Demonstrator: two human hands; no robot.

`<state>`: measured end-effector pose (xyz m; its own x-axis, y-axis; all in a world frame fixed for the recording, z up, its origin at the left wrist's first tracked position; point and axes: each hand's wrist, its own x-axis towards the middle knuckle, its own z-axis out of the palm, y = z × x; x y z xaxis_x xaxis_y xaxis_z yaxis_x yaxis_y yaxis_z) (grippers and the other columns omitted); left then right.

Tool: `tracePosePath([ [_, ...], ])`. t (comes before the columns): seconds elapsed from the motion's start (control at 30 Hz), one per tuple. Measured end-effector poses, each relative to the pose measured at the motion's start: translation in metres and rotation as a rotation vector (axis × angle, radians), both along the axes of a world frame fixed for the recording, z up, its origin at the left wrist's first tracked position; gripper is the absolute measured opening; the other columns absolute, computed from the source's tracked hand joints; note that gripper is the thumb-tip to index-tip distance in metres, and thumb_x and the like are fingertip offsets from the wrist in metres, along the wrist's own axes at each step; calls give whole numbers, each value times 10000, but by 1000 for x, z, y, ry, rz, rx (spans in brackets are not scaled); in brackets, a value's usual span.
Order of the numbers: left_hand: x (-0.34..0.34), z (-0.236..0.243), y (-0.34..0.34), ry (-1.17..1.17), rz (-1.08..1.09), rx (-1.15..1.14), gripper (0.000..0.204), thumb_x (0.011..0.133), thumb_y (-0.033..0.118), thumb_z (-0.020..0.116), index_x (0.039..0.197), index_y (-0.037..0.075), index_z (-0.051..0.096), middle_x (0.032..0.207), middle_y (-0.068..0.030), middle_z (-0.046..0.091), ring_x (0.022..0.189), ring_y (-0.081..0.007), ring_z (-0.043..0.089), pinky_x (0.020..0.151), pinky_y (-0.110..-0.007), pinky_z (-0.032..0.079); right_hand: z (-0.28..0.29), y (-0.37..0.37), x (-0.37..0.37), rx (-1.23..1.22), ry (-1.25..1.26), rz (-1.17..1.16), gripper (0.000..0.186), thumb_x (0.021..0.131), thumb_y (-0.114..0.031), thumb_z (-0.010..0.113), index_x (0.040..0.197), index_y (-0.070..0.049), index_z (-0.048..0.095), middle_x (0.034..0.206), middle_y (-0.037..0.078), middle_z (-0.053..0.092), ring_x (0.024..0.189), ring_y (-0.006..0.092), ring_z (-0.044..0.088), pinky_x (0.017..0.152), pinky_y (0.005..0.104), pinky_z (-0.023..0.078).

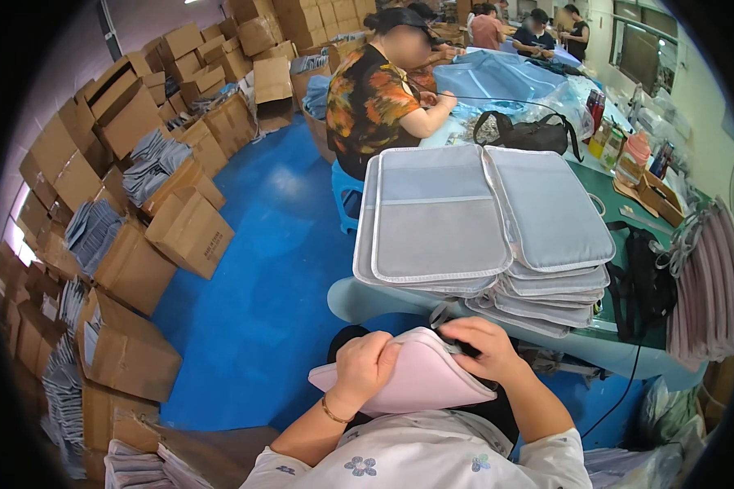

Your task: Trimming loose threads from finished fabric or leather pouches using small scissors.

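Note:
A pale pink padded sleeve (420, 376) with white edging is bent upward over my lap. My left hand (365, 368) is closed on its left side, with the thumb on the outer face and a bracelet at the wrist. At the sleeve's right edge, my right hand (485, 350) has its fingers curled; a dark patch shows beneath them and the fingertips are partly hidden. A small grey strap loop (442, 313) shows just beyond the sleeve's upper edge. Past my hands, two stacks of grey padded sleeves (444, 236), (550, 208) lie side by side on the table.
The green-topped table (603, 175) holds a black bag (530, 134), bottles (632, 155) and black straps (640, 281). Pink sleeves (705, 285) stand at its right end. A co-worker (383, 98) sits ahead on a blue stool (347, 196). Cardboard boxes (192, 232) line the blue floor's left side.

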<state>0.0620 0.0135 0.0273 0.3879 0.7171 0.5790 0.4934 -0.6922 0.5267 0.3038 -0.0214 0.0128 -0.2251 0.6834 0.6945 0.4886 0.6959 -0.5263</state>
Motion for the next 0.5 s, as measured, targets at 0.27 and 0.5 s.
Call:
tracePosePath([
  [0.27, -46, -10, 24, -111, 178, -136, 204, 909, 137, 488, 761, 4, 535, 667, -202, 527, 596, -401, 526, 517, -407, 413, 30, -19, 11, 123, -498, -4, 265, 720, -95, 641, 978, -50, 682, 781, 20, 634, 677, 183, 631, 588, 308, 512],
  [0.5, -93, -37, 52, -291, 442, -254, 391, 1009, 282, 394, 785, -14, 516, 639, -99, 475, 607, -176, 417, 569, -333, 379, -48, -25, -26, 60, -247, -120, 226, 730, -47, 689, 952, -17, 656, 816, 61, 650, 675, 199, 630, 581, 308, 517],
])
